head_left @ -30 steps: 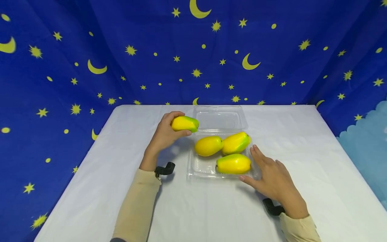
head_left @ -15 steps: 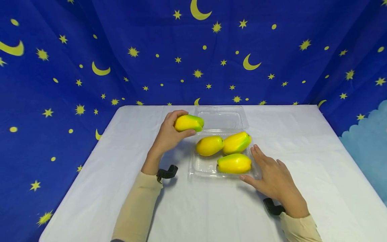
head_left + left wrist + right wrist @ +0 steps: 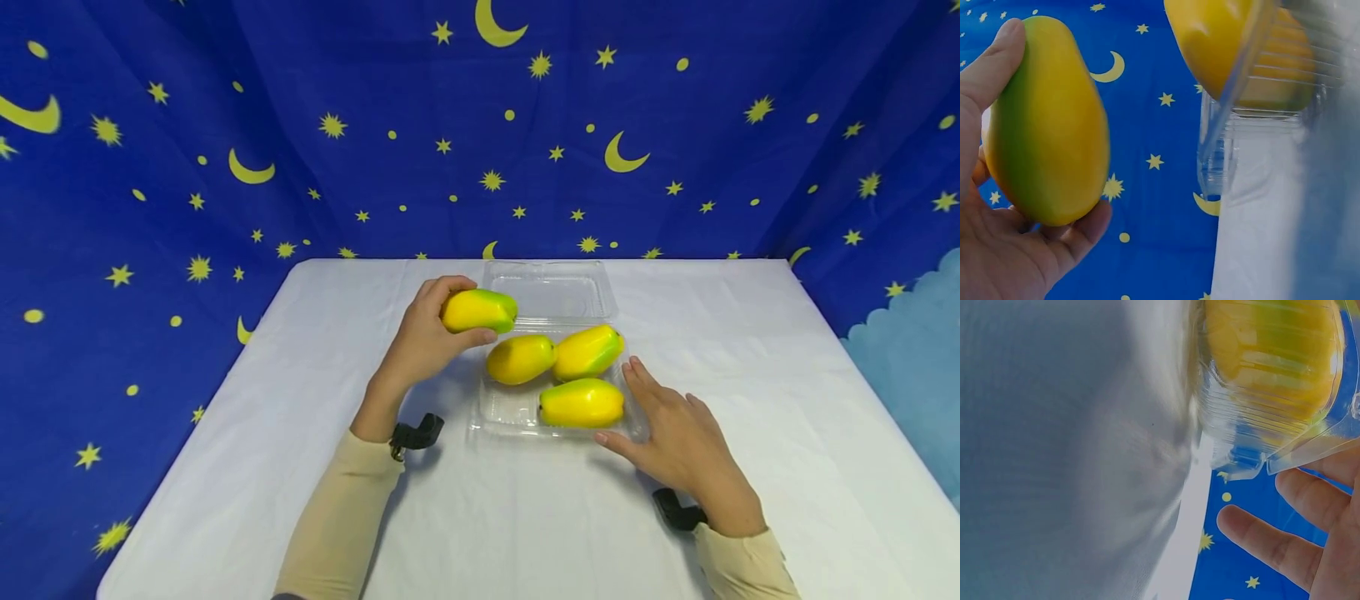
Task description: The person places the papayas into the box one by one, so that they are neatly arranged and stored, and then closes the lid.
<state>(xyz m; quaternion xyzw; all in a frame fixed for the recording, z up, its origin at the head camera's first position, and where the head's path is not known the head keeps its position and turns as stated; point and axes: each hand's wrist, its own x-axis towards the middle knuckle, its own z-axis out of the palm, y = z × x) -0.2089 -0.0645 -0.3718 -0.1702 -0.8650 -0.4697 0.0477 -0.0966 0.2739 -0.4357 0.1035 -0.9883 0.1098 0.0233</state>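
Observation:
My left hand (image 3: 426,342) grips a yellow papaya (image 3: 482,311) with a green end, thumb on one side and fingers curled round the other. It is held above the back left of a clear plastic clamshell box (image 3: 504,410). Inside the box lie a papaya at the left (image 3: 521,360), another papaya at the back right (image 3: 588,352) and a third papaya in front (image 3: 582,403). My right hand (image 3: 678,437) is spread with fingers straight at the box's right side, thumb by its front right corner. In the right wrist view, fingertips (image 3: 1294,481) are at the box rim.
The box's clear lid (image 3: 551,292) lies folded back toward the rear of the table. A white cloth (image 3: 510,517) covers the table. Blue fabric (image 3: 390,100) with moons and stars hangs behind and at the left. Black wrist cameras (image 3: 418,432) sit on both wrists.
My left hand has moved right with the papaya, from the box's left side to over its back left part. My right hand and the papayas in the box have stayed in place.

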